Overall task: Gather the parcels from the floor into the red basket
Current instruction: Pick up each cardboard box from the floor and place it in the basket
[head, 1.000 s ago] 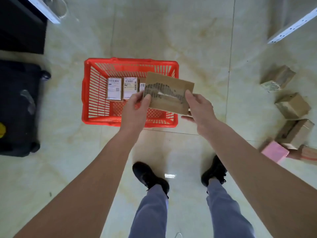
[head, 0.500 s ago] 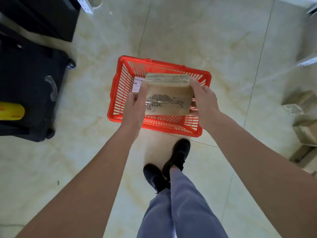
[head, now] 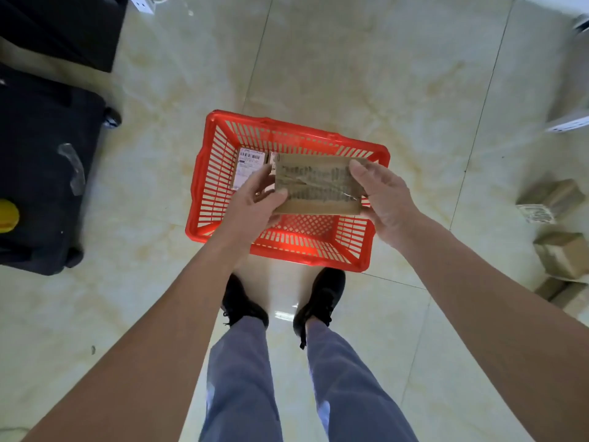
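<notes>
The red basket (head: pixel 223 122) sits on the floor just ahead of my feet. A flat brown cardboard parcel (head: pixel 318 186) with torn tape on its face is held over the basket's inside. My left hand (head: pixel 255 199) grips its left edge and my right hand (head: pixel 382 196) grips its right edge. A parcel with a white label (head: pixel 247 164) lies inside the basket at its far left, partly hidden by my left hand.
Several brown cardboard boxes (head: pixel 564 253) lie on the floor at the right edge. A black wheeled case (head: pixel 41 173) stands at the left, with a yellow object (head: pixel 8 215) on it. White shelf rails (head: pixel 567 122) show at the upper right.
I have stepped closer, both feet now side by side before the basket. The parcel has lowered and tilted flatter over the basket's inside, still gripped by both hands.
</notes>
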